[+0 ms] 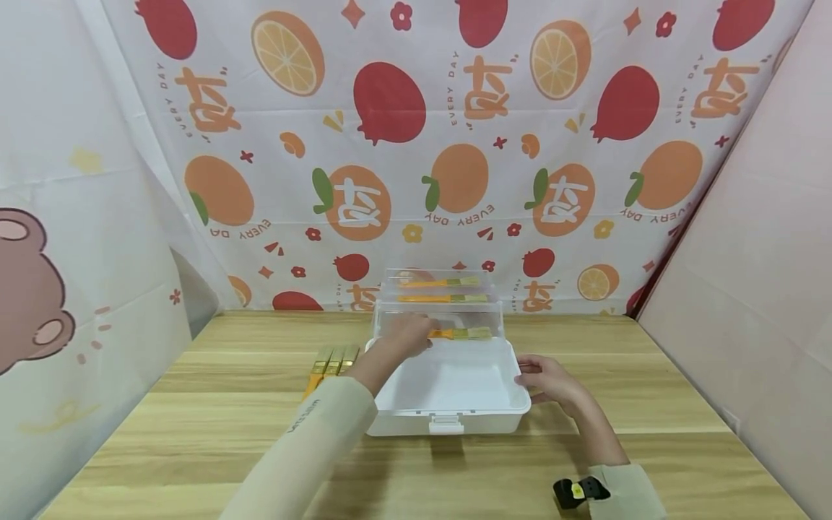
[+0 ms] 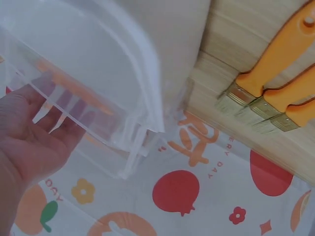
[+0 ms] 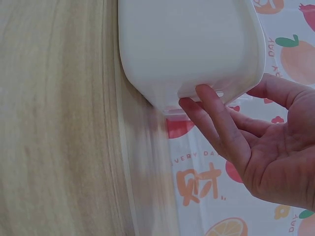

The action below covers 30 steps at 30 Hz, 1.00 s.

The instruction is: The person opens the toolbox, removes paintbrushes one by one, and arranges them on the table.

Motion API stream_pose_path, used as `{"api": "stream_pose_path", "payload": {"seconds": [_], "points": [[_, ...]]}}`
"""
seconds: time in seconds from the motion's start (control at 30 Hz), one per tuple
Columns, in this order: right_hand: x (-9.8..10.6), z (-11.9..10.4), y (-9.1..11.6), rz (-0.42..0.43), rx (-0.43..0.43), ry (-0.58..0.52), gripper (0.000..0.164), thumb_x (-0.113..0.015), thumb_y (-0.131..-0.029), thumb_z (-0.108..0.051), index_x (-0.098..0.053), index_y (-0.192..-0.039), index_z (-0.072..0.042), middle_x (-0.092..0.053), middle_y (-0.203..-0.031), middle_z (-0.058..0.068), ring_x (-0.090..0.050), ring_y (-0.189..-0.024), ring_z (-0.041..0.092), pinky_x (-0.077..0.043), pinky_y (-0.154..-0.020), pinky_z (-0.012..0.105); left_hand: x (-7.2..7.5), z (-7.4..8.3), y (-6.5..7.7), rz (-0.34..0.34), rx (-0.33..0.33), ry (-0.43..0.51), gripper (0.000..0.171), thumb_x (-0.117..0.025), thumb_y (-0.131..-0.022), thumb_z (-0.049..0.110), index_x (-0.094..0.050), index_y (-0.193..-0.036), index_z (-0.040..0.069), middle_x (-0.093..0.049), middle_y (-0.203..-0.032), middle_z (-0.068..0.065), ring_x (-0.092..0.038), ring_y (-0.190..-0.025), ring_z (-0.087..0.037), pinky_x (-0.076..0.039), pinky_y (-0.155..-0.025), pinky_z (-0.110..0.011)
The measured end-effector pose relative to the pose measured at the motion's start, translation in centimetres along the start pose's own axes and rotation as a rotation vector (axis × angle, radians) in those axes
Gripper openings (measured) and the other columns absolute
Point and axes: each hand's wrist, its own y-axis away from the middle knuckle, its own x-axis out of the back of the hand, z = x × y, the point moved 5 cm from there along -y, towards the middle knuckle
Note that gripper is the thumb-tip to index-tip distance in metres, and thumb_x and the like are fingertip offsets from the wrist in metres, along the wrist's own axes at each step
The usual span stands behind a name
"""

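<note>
A white storage box (image 1: pixel 448 422) stands open on the table, with clear trays (image 1: pixel 439 308) raised at its back. Paintbrushes with orange handles lie in these tiers. My left hand (image 1: pixel 411 334) reaches into the lowest clear tray beside a paintbrush (image 1: pixel 477 333). In the left wrist view its loosely spread fingers show through the plastic, close to the orange handle (image 2: pixel 74 87). My right hand (image 1: pixel 552 381) holds the box's right end, thumb at the rim. The right wrist view shows its fingertips (image 3: pixel 204 91) on the box's end wall (image 3: pixel 192 54).
Three more paintbrushes (image 2: pixel 280 54) lie side by side on the wooden table (image 1: pixel 260 404), left of the box. A fruit-printed cloth (image 1: pixel 448 108) hangs behind the table, and pale cloth walls stand at both sides. A black strap (image 1: pixel 578 491) is near my right sleeve.
</note>
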Motion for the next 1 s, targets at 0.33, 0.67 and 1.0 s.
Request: {"api": "stream_pose_path", "payload": {"seconds": [0.33,0.67,1.0], "points": [[0.06,-0.01,-0.21,-0.012,0.007,-0.002,0.049,-0.057,-0.087,-0.007,-0.040,-0.129,0.011,-0.053,-0.116,0.021,-0.057,-0.096,0.027,-0.052,-0.070,0.044,-0.22,0.38,-0.51,0.000,0.043,-0.056,0.030,-0.062,-0.085,0.001,-0.064,-0.113,0.012,-0.060,-0.110,-0.006,-0.053,-0.095,-0.022,-0.042,-0.087,-0.035],[0.02,0.05,-0.07,-0.007,-0.004,0.000,0.048,-0.057,-0.087,-0.006,-0.041,-0.128,0.011,-0.055,-0.113,0.019,-0.058,-0.094,0.026,-0.052,-0.070,0.043,-0.50,0.23,-0.50,-0.003,0.037,-0.031,0.033,-0.065,-0.083,-0.001,-0.066,-0.113,0.014,-0.059,-0.108,-0.006,-0.050,-0.089,-0.022,-0.043,-0.084,-0.034],[0.10,-0.04,-0.15,-0.010,-0.003,0.002,0.049,-0.057,-0.087,-0.006,-0.040,-0.129,0.011,-0.054,-0.114,0.020,-0.057,-0.095,0.027,-0.052,-0.070,0.043,-0.45,-0.17,-0.53,-0.001,0.034,0.035,0.035,-0.063,-0.084,-0.003,-0.065,-0.114,0.014,-0.055,-0.122,-0.006,-0.049,-0.098,-0.023,-0.039,-0.092,-0.037]]}}
